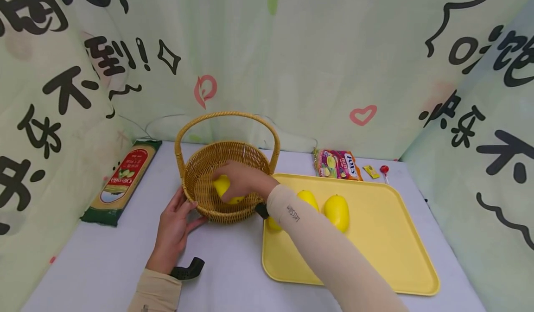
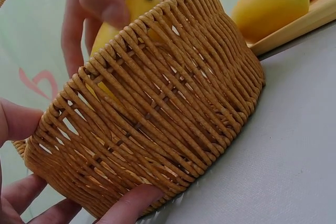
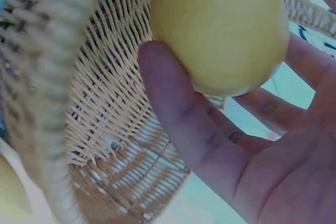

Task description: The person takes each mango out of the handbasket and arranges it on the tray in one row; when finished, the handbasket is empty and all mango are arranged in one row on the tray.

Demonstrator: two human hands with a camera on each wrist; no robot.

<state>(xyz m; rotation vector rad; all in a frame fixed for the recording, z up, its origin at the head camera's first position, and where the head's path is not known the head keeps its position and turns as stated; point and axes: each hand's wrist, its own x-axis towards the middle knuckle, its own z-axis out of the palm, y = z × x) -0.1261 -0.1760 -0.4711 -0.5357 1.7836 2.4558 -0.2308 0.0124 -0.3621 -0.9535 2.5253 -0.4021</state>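
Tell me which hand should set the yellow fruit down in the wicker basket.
Right. The right hand already grips the yellow fruit inside the wicker basket, so it probably only needs to lower and release. The left hand rests against the basket's outer wall, steadying it.

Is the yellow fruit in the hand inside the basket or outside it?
Inside. The right hand holds the yellow fruit below the basket rim, within its woven wall.

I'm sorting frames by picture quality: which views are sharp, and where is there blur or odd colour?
Head view: evenly lit, sharp, soft shadows under the basket. Left wrist view: basket weave crisp, the tray's mangoes slightly soft. Right wrist view: bluish cast, near basket rim blurred, while the held mango and right hand are clearer.
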